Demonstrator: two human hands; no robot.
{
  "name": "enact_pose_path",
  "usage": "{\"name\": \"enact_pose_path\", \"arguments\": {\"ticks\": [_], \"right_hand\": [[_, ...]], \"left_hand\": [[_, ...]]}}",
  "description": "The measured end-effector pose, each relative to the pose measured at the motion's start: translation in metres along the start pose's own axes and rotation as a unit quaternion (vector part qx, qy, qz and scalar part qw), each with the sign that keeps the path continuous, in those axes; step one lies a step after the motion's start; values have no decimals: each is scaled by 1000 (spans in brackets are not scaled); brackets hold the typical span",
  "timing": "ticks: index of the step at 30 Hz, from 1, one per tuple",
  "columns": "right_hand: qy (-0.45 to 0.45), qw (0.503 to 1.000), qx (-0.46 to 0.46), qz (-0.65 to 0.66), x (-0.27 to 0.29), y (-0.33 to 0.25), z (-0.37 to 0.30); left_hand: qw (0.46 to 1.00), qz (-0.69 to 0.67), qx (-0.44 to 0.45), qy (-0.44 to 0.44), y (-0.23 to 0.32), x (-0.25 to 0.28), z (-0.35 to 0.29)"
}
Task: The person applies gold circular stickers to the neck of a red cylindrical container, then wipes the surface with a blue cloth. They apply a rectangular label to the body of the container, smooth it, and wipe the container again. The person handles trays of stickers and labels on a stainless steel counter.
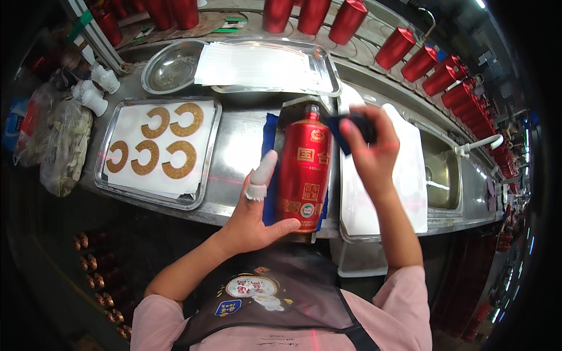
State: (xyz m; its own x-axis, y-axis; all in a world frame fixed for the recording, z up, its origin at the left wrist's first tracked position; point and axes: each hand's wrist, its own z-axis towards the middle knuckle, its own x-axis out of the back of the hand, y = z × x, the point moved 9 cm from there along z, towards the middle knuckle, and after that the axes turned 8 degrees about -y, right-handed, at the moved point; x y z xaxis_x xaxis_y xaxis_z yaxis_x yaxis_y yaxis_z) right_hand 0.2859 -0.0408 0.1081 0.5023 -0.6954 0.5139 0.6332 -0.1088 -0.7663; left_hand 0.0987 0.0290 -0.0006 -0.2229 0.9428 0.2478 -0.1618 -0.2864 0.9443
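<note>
A glossy red bottle (301,169) with gold print lies in front of me, its narrow neck pointing away, on a holder lined with blue cloth (270,134). My left hand (249,216) grips its lower left side, the thumb over the base end and the index finger, in a white finger cover (264,169), stretched along the side. Its other fingers are hidden. Just right of the bottle's shoulder, my right hand (374,143) is raised and closed on a dark blue cloth (345,131) bunched around something black. Motion blurs the fingertips there.
At left, a metal tray (202,181) holds gold C-shaped pieces (178,159) on white paper. Behind are a steel bowl (171,67) and a tray of white sheets (252,64). At right are a white-covered tray (383,199) and a sink (442,175). Red bottles (395,48) line a conveyor.
</note>
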Motion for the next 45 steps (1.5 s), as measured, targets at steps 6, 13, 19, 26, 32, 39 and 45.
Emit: {"name": "enact_pose_path", "arguments": {"ticks": [6, 13, 19, 26, 32, 39, 45], "right_hand": [[29, 999, -13, -3, 0, 36, -67], [-31, 992, 118, 20, -3, 4, -37], [50, 998, -16, 30, 13, 21, -38], [44, 989, 119, -76, 6, 11, -24], [-144, 941, 290, -100, -34, -30, -102], [-80, 990, -61, 103, 9, 5, -143], [-26, 881, -323, 344, -3, 51, -180]], "left_hand": [[980, 196, 26, 26, 3, 10, 29], [982, 176, 1, 75, 13, 17, 36], [964, 257, 8, 66, 5, 18, 49], [984, 136, 37, 113, -8, 36, 33], [991, -3, 100, 88, -19, 27, -8], [998, -1, 55, -25, 11, -9, -9], [948, 316, 7, -38, 24, -29, 10]]}}
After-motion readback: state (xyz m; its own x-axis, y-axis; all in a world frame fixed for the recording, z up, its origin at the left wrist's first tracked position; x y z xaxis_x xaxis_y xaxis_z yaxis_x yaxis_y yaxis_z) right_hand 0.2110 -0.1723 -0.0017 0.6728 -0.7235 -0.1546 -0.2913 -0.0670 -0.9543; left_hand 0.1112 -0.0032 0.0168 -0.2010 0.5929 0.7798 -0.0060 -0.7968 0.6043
